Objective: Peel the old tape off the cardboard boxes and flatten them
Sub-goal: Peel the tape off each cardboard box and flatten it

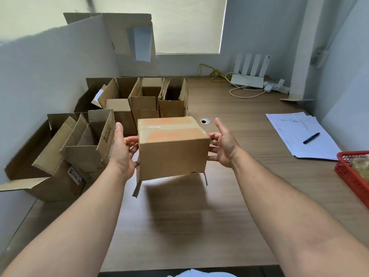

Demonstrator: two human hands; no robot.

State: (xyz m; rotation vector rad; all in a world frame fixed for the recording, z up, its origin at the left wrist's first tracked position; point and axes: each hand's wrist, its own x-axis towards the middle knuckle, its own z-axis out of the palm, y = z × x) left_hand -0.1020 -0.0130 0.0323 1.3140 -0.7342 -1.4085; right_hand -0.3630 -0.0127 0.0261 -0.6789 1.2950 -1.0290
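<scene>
A small cardboard box (172, 154) hangs in the air above the wooden table (199, 226), held between both hands. Clear tape with orange print (159, 126) runs across its closed top. Its bottom flaps hang loose and open below. My left hand (121, 150) presses the box's left side, fingers curled against it. My right hand (223, 145) grips the right side, with the thumb raised. Several opened cardboard boxes (139, 98) stand at the back left, and a larger opened box (60, 156) stands nearer on the left.
A red plastic basket (351, 172) sits at the right edge. Papers (299, 134) with a black marker (311, 138) lie at the right. A white router (247, 78) and cables are at the back. A large flat cardboard sheet (123, 33) leans on the left wall.
</scene>
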